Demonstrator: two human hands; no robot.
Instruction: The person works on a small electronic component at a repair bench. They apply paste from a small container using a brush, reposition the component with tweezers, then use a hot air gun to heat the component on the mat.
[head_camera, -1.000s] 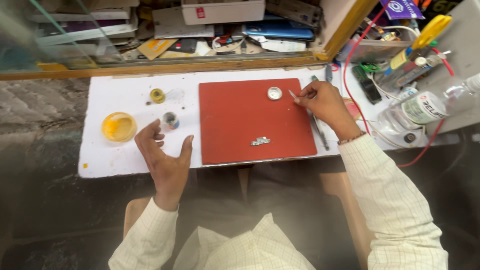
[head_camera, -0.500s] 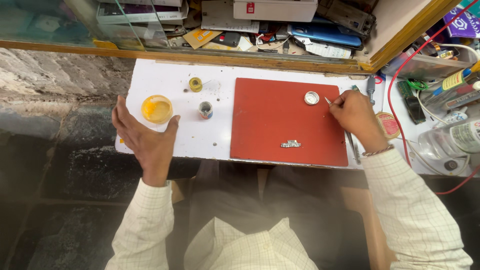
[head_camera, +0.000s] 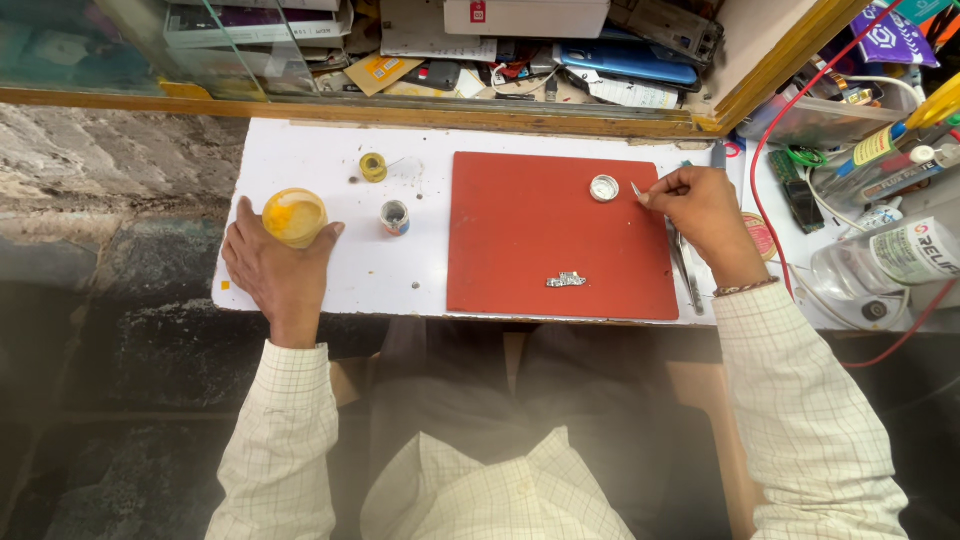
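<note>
Left hand (head_camera: 275, 265) now grips yellow jar (head_camera: 294, 216); spool (head_camera: 395, 216) beside.

mat (head_camera: 520, 240): matt red rubber | jar (head_camera: 294, 216): glossy yellow | table (head_camera: 330, 170): smooth white

A red mat (head_camera: 560, 235) is laid on the white worktop (head_camera: 330, 160), with a small metal part (head_camera: 566, 280) near its front edge. A yellow tape roll (head_camera: 373, 167) and a small spool (head_camera: 395, 217) are set left of the mat. A clear bottle (head_camera: 885, 258) is seen at far right.
</note>
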